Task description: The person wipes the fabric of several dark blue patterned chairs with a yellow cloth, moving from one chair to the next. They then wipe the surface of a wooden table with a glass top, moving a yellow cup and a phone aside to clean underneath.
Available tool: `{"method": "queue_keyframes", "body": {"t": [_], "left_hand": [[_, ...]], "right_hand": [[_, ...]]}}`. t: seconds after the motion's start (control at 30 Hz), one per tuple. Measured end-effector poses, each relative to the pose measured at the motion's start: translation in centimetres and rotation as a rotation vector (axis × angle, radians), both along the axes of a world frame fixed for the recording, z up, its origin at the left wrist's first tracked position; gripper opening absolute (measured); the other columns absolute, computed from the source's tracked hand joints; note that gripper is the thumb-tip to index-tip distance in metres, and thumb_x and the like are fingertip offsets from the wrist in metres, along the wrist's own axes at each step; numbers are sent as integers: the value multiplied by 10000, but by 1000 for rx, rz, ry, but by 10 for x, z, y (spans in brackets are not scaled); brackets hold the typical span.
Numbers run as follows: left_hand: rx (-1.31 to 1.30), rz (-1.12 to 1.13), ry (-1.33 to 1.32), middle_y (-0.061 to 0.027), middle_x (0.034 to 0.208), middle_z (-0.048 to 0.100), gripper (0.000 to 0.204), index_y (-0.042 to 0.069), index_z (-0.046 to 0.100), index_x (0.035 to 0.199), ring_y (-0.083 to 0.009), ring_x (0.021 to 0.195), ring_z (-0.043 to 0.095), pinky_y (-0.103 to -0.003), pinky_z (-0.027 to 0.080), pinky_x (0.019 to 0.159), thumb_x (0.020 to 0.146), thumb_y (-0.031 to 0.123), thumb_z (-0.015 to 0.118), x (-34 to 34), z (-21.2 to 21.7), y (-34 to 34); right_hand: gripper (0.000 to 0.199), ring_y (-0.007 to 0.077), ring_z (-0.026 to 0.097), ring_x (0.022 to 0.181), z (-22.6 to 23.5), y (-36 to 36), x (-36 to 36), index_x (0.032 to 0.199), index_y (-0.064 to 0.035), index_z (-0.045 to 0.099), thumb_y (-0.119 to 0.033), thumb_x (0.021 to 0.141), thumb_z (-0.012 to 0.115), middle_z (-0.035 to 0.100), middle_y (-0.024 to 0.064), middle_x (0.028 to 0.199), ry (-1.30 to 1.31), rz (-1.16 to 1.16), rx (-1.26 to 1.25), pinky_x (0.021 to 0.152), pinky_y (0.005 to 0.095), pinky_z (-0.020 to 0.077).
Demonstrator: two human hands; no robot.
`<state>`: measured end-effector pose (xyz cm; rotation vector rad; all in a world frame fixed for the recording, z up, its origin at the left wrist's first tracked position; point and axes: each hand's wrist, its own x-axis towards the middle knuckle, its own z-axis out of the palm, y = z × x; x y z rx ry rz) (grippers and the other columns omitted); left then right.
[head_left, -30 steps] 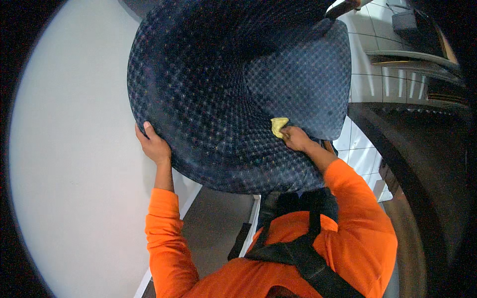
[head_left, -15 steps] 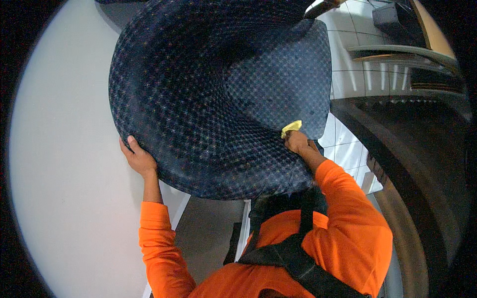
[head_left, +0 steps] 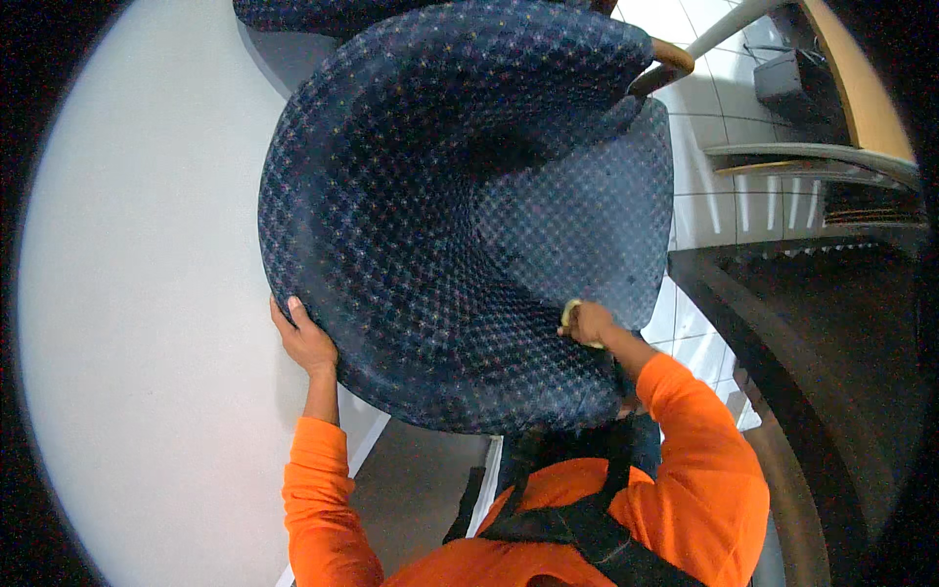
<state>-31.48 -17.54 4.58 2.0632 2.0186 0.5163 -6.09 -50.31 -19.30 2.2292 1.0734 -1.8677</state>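
A rounded armchair (head_left: 381, 215) in dark blue patterned fabric fills the middle of the view, its curved back toward the left and its seat (head_left: 577, 215) toward the right. At the near left, my left hand (head_left: 307, 340) grips the outer edge of the backrest, thumb on the fabric. My right hand (head_left: 593, 323) is closed on a yellow cloth (head_left: 569, 313). It presses the cloth against the inner face of the near side, close to the seat's edge. Most of the cloth is hidden under my fingers.
A pale wall (head_left: 147, 293) stands along the left. Another dark patterned chair (head_left: 293, 15) shows at the top. A wooden armrest (head_left: 673, 57) ends the chair's far side. To the right are a dark desk-like surface (head_left: 841, 333), a tiled floor (head_left: 699, 210) and a grey box (head_left: 782, 78).
The whole view has shifted, so the chair appears lower and further right. My right hand has turned, covering more of the cloth. My left hand keeps its hold on the backrest.
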Motion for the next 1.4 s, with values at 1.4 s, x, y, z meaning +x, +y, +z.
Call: {"method": "queue_keyframes", "body": {"t": [1.4], "left_hand": [[-83,8,-136,-237,1350,466,547,-44,366,1379,-333,1224,470,-376,343,1040,988,336,409,-10,1,2]], "right_hand": [[295,359,669,832,-26,161,62,912,-88,699,-275,684,692,697,144,927,-80,465,175,720,457,545]]}}
